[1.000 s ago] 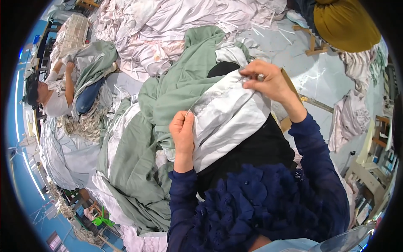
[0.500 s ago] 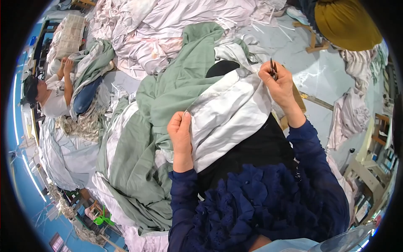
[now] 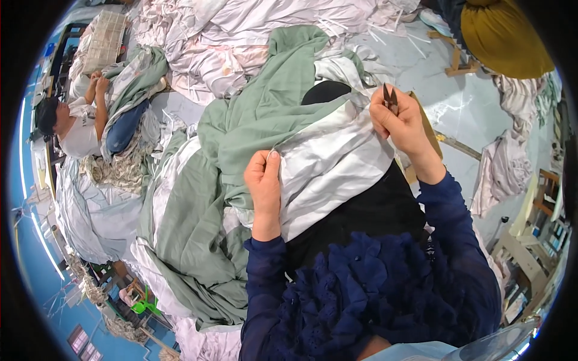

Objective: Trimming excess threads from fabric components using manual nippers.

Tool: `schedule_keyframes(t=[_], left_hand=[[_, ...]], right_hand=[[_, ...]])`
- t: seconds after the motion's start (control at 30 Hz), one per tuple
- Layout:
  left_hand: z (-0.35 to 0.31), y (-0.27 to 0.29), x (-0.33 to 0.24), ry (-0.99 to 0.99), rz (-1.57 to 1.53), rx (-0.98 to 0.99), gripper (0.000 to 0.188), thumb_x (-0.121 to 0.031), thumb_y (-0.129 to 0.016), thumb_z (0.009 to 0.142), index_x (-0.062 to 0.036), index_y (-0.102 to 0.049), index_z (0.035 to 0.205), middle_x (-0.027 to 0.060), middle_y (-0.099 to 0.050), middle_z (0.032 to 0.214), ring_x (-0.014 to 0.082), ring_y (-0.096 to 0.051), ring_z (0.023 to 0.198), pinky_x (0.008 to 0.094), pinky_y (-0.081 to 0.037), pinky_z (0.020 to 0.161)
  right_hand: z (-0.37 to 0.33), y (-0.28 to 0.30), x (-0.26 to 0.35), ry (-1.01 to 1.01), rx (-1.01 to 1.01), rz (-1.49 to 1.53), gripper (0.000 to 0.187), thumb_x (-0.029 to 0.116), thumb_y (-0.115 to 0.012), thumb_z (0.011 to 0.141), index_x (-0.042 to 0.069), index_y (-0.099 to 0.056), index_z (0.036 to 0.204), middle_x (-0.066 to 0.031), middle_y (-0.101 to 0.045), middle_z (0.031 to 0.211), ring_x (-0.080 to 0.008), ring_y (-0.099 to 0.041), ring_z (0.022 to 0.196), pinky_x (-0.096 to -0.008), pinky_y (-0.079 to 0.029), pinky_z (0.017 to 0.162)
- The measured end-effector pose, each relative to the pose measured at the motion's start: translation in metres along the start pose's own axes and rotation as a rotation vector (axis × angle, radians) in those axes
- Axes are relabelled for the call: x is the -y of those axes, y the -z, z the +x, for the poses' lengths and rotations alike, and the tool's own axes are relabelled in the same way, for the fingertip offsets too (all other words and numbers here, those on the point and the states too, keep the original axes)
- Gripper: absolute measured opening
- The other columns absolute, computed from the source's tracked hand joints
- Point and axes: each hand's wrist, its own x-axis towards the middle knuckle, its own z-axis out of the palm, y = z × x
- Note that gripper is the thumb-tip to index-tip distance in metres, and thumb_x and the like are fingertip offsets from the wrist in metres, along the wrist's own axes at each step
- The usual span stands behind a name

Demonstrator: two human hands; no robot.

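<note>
A large cloth, sage green (image 3: 253, 129) on one face and white (image 3: 337, 165) on the other, lies over my black-clad lap and spreads to the left. My left hand (image 3: 263, 186) is closed, pinching the cloth's edge between thumb and fingers. Small dark thread snips (image 3: 390, 98) stick up from my right hand (image 3: 400, 123), blades pointing away from me and a little apart. That hand is closed round them beside the far end of the same edge. Whether its fingertips also grip the cloth is hard to see. Between my hands the edge runs nearly straight.
Heaps of pale pink cloth (image 3: 241, 27) cover the floor ahead. At the left a person (image 3: 81, 129) sits among more fabric. A mustard-coloured cloth (image 3: 506, 39) hangs over something at the far right, near a wooden stand (image 3: 460, 63). Crumpled pale cloth (image 3: 506, 171) lies on the right.
My right hand has turned slightly, so the snips' blades show wider and more clearly. Both hands keep their places on the cloth, while the whole view has shifted a little.
</note>
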Motion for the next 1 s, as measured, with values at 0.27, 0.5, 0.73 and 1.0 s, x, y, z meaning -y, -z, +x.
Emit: schedule_keyframes(t=[0.27,0.5,0.73,1.0], left_hand=[[0.002,0.004,0.001,-0.003,-0.01,-0.041,0.019,-0.01,-0.062,0.099,-0.0019,-0.063,0.082,-0.0102,-0.048,0.071,0.0008,-0.035,0.064,0.0199,-0.028,0.056],[0.003,0.004,0.005,-0.011,-0.011,-0.027,0.018,-0.011,-0.064,0.098,-0.0015,-0.064,0.083,-0.01,-0.05,0.071,0.0006,-0.036,0.065,0.02,-0.029,0.056],[0.002,0.006,0.002,-0.011,-0.051,-0.026,0.017,-0.01,-0.064,0.098,-0.002,-0.064,0.083,-0.0094,-0.052,0.073,0.0007,-0.038,0.066,0.0192,-0.03,0.058],[-0.006,0.007,-0.007,0.021,-0.038,-0.019,0.016,-0.009,-0.063,0.098,-0.0032,-0.063,0.083,-0.0077,-0.055,0.076,0.0006,-0.042,0.068,0.0184,-0.033,0.062]], right_hand=[[-0.034,0.063,-0.011,0.179,-0.164,-0.929,0.007,0.003,-0.063,0.087,0.004,-0.057,0.09,-0.0135,-0.051,0.066,-0.0236,-0.048,0.055,-0.0324,-0.042,0.055],[-0.125,0.181,-0.081,-0.18,-0.155,-1.443,0.014,0.001,-0.056,0.084,0.005,-0.053,0.097,-0.0235,-0.061,0.072,-0.0455,-0.062,0.071,-0.05,-0.047,0.06],[-0.189,0.222,-0.14,-0.393,-0.234,-1.51,0.017,0.006,-0.06,0.086,0.005,-0.058,0.102,-0.0234,-0.067,0.078,-0.0443,-0.066,0.077,-0.0537,-0.051,0.066],[-0.1,0.105,-0.06,-0.251,-0.519,-0.603,0.044,0.005,-0.072,0.085,0.006,-0.063,0.128,-0.0088,-0.069,0.11,-0.0177,-0.065,0.082,-0.0289,-0.053,0.07]])
